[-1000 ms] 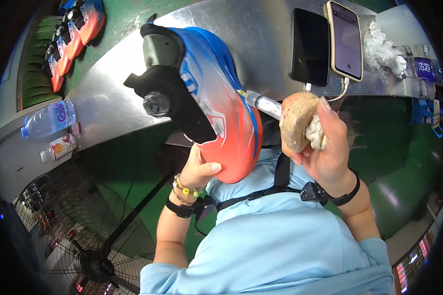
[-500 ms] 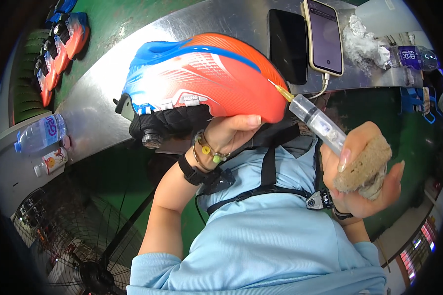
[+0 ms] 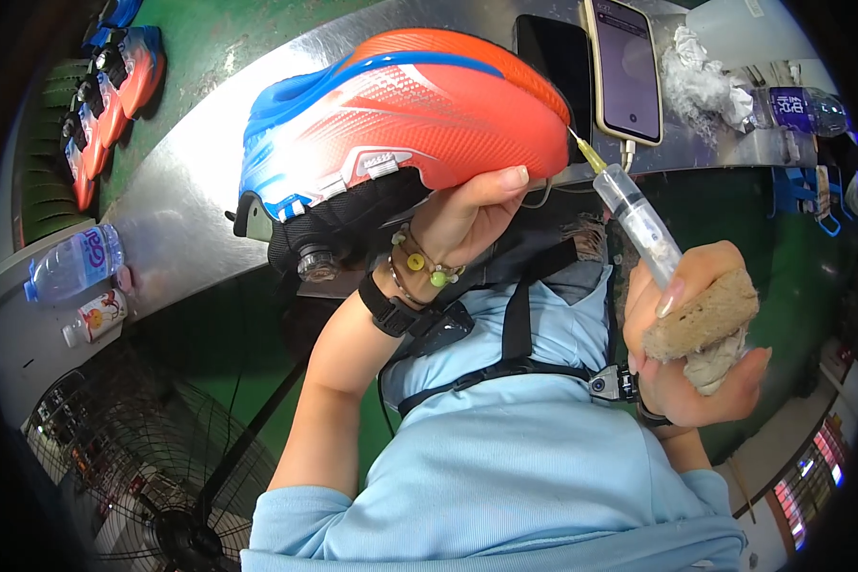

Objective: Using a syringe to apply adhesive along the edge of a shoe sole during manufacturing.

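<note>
A red, white and blue sports shoe is held on its side, sole edge up and toe to the right. My left hand is closed on it, thumb on the upper near the toe and the other fingers hidden. In my right hand is a clear plastic syringe with a yellow-hubbed needle; its tip is at the toe end, by the line between orange sole and red upper. Against the same palm I also grip a tan foam block and a greyish wad.
On the metal table lie a black phone, a lit phone on a white cable, crumpled tissue and bottles at both sides. More shoes stand at far left. A floor fan stands at lower left.
My left hand has moved the shoe slightly up and right, turning it. The needle has shifted right and up along the sole edge to the toe end.
</note>
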`<state>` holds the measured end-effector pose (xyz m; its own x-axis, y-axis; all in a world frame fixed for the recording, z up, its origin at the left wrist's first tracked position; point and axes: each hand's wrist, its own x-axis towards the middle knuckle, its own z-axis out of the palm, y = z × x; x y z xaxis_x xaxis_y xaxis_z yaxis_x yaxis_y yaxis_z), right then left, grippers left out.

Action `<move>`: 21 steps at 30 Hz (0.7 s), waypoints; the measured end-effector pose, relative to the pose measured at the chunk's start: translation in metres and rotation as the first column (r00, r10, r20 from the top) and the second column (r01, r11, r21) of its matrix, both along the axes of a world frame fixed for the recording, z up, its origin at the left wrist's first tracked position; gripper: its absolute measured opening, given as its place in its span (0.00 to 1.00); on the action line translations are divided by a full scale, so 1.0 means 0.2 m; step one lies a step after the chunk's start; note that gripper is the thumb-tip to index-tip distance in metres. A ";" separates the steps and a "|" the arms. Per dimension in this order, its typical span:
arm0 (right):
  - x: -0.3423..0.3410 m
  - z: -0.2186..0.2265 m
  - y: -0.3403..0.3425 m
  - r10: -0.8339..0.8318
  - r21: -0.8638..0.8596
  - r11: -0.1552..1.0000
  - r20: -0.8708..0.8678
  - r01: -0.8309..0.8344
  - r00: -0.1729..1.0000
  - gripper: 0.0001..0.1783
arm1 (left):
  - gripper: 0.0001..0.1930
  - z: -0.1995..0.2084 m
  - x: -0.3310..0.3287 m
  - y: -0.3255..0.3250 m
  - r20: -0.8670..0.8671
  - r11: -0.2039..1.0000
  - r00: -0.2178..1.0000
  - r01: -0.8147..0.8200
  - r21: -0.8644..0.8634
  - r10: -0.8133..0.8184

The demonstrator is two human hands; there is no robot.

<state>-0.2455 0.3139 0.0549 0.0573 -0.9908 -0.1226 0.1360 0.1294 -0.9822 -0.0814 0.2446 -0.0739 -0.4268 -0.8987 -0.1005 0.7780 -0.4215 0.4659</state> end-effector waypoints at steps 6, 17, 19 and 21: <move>0.02 -0.06 0.01 0.016 0.033 0.999 -0.024 -0.016 1.000 0.38 | 0.23 0.02 -0.03 -0.04 0.003 0.998 0.999 -0.041 -0.038 0.041; 0.08 -0.16 -0.05 0.070 -0.346 0.922 -0.292 -0.174 0.954 0.37 | 0.13 0.37 -0.05 -0.05 0.092 0.924 0.980 -0.199 0.327 0.179; 0.07 -0.20 -0.06 0.070 -0.399 0.899 -0.280 -0.183 0.957 0.37 | 0.12 0.39 -0.04 -0.05 0.129 0.912 0.977 -0.207 0.354 0.172; 0.07 -0.22 -0.06 0.071 -0.449 0.873 -0.268 -0.190 0.961 0.37 | 0.13 0.40 -0.05 -0.05 0.191 0.902 0.971 -0.211 0.378 0.147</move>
